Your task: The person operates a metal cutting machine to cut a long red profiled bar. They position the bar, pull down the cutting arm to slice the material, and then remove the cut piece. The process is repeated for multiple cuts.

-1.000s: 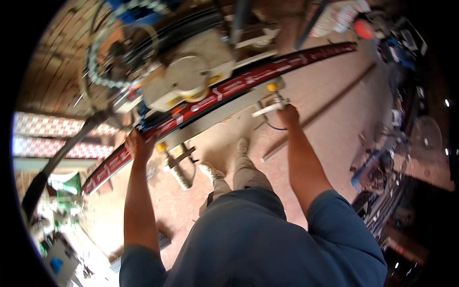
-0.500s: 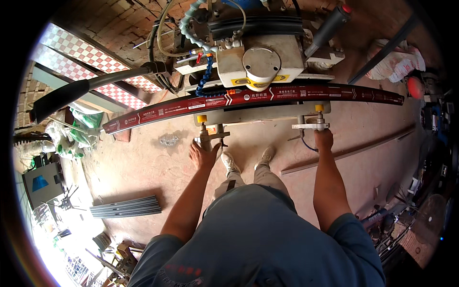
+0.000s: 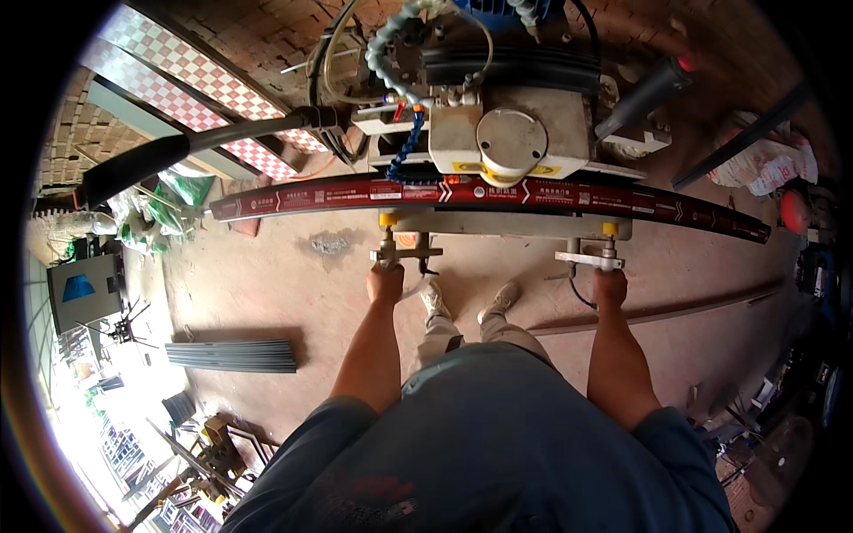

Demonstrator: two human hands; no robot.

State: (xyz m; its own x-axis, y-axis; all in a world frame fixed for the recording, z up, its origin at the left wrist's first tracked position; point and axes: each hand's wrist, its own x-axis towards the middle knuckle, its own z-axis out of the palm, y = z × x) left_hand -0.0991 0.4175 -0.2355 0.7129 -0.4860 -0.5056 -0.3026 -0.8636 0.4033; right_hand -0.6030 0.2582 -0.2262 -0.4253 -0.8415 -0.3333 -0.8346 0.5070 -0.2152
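Observation:
A long dark red metal profile (image 3: 498, 194) lies across the bed of a grey cutting machine (image 3: 511, 142) in front of me. My left hand (image 3: 386, 282) grips the left clamp handle (image 3: 395, 255) under the machine's front edge. My right hand (image 3: 609, 286) grips the right clamp handle (image 3: 590, 259). Both fists are closed around the handles, just below the profile. Yellow knobs sit above each handle. My feet in pale shoes (image 3: 468, 300) stand between my arms.
A stack of grey metal strips (image 3: 231, 355) lies on the dirt floor at left. A long thin bar (image 3: 657, 313) lies on the floor at right. Hoses and cables (image 3: 400, 53) rise behind the machine. A long black lever (image 3: 187, 151) reaches left. Clutter lines the right edge.
The view has swung so the machine and red profile now lie level and centred. Both hands stay on the clamp handles.

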